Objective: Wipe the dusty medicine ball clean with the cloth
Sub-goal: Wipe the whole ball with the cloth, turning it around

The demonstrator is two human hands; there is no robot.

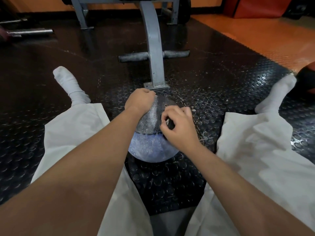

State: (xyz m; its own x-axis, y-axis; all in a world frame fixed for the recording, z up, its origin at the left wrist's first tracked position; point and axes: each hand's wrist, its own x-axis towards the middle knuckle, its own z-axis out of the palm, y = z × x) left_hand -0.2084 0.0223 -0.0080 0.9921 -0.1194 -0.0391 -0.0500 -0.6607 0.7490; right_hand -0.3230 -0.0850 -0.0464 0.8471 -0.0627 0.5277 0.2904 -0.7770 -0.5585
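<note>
A dusty medicine ball (150, 147) sits on the black studded mat between my spread legs. Its near half is blue and its upper part is grey and textured, streaked with white dust. My left hand (140, 100) rests on the ball's top left, with the fingers curled over the far side and holding it. My right hand (179, 128) lies on the ball's right side. Its fingers are curled and pinch a small dark cloth (171, 125) with a white bit showing. Most of the cloth is hidden under that hand.
A grey bench frame (154, 48) with a padded crossbar stands just beyond the ball. A barbell end (30, 32) lies at the far left. Orange flooring (272, 36) runs along the right, and another dark and red ball (306, 77) sits beside my right foot.
</note>
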